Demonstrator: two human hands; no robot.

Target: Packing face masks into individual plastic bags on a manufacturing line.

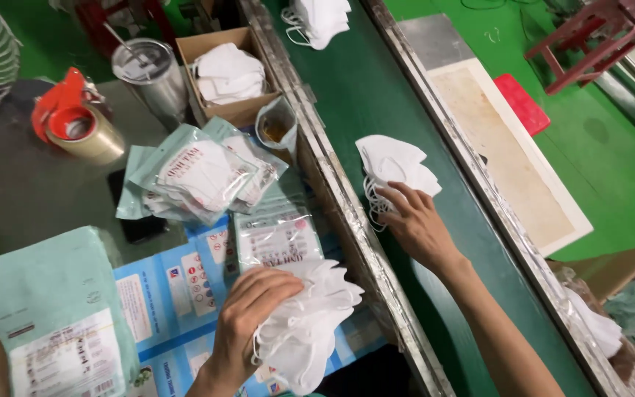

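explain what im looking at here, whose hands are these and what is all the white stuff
The one picture comes from a camera worn on a person's head, looking down at that person's own two bare hands; there is no machine arm. The left hand rests on a stack of white face masks, holding it down on the table. The right hand reaches out to a smaller pile of white masks lying on a green conveyor belt. On the table are sealed mask pouches, a cardboard box of masks, a metal cup and a tape dispenser. More masks lie farther up the belt.
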